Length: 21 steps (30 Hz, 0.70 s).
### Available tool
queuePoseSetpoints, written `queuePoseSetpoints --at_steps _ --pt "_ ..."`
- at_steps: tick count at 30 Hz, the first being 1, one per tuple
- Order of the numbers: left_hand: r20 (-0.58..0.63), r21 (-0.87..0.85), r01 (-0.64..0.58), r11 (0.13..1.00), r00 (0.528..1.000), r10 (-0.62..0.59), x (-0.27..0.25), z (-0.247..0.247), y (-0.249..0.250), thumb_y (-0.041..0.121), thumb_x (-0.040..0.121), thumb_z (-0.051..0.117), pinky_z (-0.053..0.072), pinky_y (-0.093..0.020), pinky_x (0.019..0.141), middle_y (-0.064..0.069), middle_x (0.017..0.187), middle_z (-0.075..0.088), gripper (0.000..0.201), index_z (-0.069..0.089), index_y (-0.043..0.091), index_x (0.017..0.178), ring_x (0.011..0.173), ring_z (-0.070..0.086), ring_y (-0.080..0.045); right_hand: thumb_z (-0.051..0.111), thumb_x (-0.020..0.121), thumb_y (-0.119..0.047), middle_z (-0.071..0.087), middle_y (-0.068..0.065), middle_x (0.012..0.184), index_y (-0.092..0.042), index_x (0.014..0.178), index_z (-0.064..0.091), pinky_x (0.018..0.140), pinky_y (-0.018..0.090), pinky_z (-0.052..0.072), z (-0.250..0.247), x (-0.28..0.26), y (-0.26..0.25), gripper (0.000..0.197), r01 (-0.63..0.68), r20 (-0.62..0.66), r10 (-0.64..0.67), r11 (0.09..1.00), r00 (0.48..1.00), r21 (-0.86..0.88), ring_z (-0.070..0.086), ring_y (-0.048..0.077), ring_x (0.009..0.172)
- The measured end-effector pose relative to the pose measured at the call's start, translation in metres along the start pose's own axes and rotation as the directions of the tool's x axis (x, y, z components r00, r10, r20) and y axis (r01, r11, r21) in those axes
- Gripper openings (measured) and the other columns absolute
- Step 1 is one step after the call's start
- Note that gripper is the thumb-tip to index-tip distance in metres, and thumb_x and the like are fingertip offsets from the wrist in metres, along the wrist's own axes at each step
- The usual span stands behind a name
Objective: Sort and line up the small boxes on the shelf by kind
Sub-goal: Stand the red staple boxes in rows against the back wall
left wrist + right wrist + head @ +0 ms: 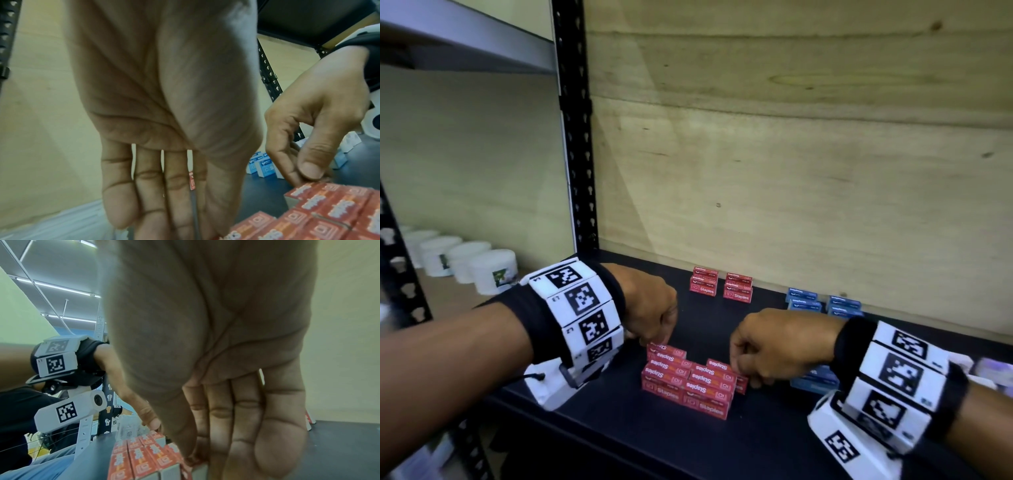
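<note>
Red staple boxes (686,378); left hand (650,308) and right hand (774,346) pinch opposite ends.

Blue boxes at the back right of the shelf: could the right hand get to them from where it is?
Probably yes. The right hand pinches a red staples box at the front cluster; bare shelf lies between it and the blue boxes.
</note>
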<state>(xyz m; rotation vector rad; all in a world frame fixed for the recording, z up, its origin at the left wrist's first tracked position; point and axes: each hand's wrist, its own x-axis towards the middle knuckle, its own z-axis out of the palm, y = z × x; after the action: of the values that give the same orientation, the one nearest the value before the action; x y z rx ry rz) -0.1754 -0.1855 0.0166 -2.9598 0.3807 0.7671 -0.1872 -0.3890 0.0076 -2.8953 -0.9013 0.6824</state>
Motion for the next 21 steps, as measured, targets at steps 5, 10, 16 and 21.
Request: queuePoseSetpoints --at_steps 5,10,16,21 --pt "-0.007 -0.014 -0.025 1.000 1.000 0.025 0.003 0.000 0.009 0.014 0.090 0.060 0.056 -0.026 0.079 0.008 0.089 0.074 0.020 0.074 0.026 0.097 0.081 0.067 -0.008 0.051 0.101 -0.027 0.069 -0.013 0.077 -0.023 0.105 0.070 0.059 0.015 0.039 0.000 0.004 -0.007 0.020 0.025 -0.027 -0.025 0.999 0.999 -0.031 0.057 -0.004 0.060" --pt "-0.010 0.003 -0.042 0.999 0.999 0.042 0.005 0.001 0.016 0.016 0.091 0.061 0.056 -0.026 0.080 0.007 0.092 0.074 0.017 0.073 0.025 0.097 0.086 0.068 -0.009 0.052 0.100 -0.028 0.069 -0.011 0.076 -0.023 0.105 0.071 0.060 0.018 0.041 0.001 0.007 -0.010 0.020 0.031 -0.030 -0.033 0.997 0.999 -0.064 0.056 -0.002 0.061" --pt "0.019 0.022 -0.062 0.998 0.998 0.062 0.006 -0.001 0.018 0.021 0.092 0.063 0.055 -0.026 0.085 0.005 0.098 0.074 0.014 0.072 0.024 0.102 0.091 0.068 -0.008 0.052 0.100 -0.029 0.076 -0.005 0.089 -0.022 0.107 0.069 0.064 0.020 0.043 -0.001 0.011 -0.011 0.019 0.041 -0.005 -0.042 0.996 0.999 -0.079 0.060 0.003 0.071" --pt "0.042 0.028 -0.021 0.999 0.999 0.019 0.008 -0.005 0.019 0.023 0.093 0.062 0.055 -0.028 0.087 0.006 0.101 0.074 0.015 0.072 0.026 0.104 0.094 0.068 -0.010 0.051 0.100 -0.035 0.076 -0.006 0.090 -0.023 0.107 0.069 0.075 0.023 0.050 -0.006 0.015 -0.008 0.022 0.034 0.048 -0.030 0.997 0.998 -0.075 0.067 0.007 0.078"
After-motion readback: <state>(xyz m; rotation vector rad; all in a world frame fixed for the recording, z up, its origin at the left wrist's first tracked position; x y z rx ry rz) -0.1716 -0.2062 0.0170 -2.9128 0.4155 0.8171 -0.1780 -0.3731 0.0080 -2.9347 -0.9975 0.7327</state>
